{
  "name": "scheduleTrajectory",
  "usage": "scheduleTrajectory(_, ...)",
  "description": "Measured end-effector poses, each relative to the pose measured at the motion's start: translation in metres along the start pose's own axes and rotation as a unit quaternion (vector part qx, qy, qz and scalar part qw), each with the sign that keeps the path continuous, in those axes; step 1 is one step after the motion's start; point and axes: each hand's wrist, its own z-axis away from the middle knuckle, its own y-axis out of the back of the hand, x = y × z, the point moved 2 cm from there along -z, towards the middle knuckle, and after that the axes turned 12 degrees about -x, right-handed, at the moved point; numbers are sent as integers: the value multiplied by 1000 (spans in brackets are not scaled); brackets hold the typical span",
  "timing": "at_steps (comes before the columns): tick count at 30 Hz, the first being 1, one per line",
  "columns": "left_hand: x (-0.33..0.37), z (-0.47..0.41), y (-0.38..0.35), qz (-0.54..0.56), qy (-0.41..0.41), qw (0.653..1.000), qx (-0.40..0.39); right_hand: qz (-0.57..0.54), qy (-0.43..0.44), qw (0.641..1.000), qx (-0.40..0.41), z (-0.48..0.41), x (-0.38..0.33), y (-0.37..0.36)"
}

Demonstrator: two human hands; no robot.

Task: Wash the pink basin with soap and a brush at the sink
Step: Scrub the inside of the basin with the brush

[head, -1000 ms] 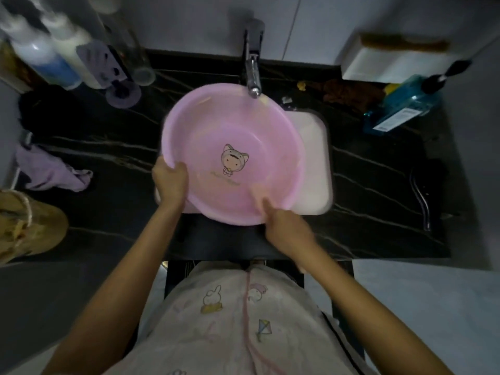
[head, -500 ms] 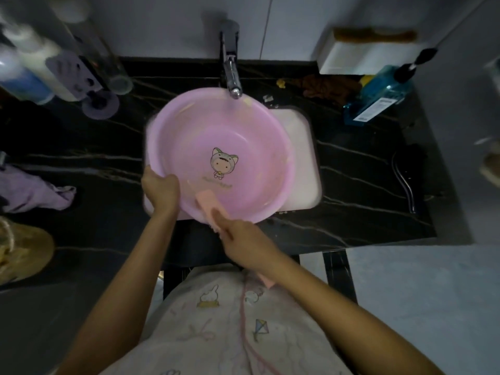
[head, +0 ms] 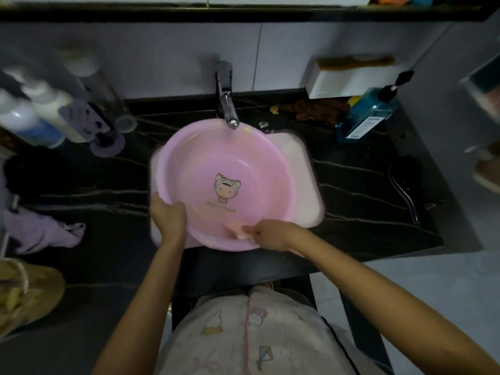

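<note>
Shifted rightward along the near wall of the pink basin [head: 216, 158], the brush [head: 238, 230] is pinched in the right hand [head: 272, 234]; the rim is gripped by the left hand [head: 168, 215].

One wide-angle camera rides on the person's head, looking forward and steeply down from close above. It is near enough that both forearms [head: 365, 280] stretch in from 6 o'clock. The pink basin [head: 224, 163] over the sink [head: 304, 185] fills the middle of the frame, the faucet [head: 228, 109] at its 12 o'clock. The left hand [head: 167, 215] grips the rim at 8 o'clock; the right hand [head: 273, 234], blurred with the pink brush [head: 238, 230] it holds, sits at 5 o'clock. The lens bends the dark countertop [head: 365, 201] outward toward 3 and 9 o'clock, the wall [head: 162, 63] running along the top.
</note>
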Motion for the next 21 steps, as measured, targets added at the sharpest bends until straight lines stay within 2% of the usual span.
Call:
scheduleTrajectory(2,3,0,1,-14,-10,1000,-2,-113,89,989,-30,-3,-22,6)
scheduleTrajectory(4,5,1,1,-25,-16,1000,-1,-147,127,981,2,-13,-37,12)
scheduleTrajectory(7,7,3,0,-31,-17,999,-8,-61,122,988,65,-31,-53,19)
scheduleTrajectory(10,6,4,2,-48,-28,998,-14,-67,129,982,122,-53,-63,34)
scheduleTrajectory(13,11,12,3,-57,-50,997,-26,-91,75,975,189,-74,-65,59)
scheduleTrajectory(16,15,14,3,-57,-67,996,-31,-127,-74,967,207,-76,-43,66)
scheduleTrajectory(18,18,18,1,-51,-72,996,-29,-135,-166,962,171,-63,-22,55)
scheduleTrajectory(19,21,18,0,-51,-74,996,-25,-129,-180,964,148,-54,-20,47)
scheduleTrajectory(21,27,20,-2,-54,-71,996,-15,-114,-148,979,86,-40,-32,30)
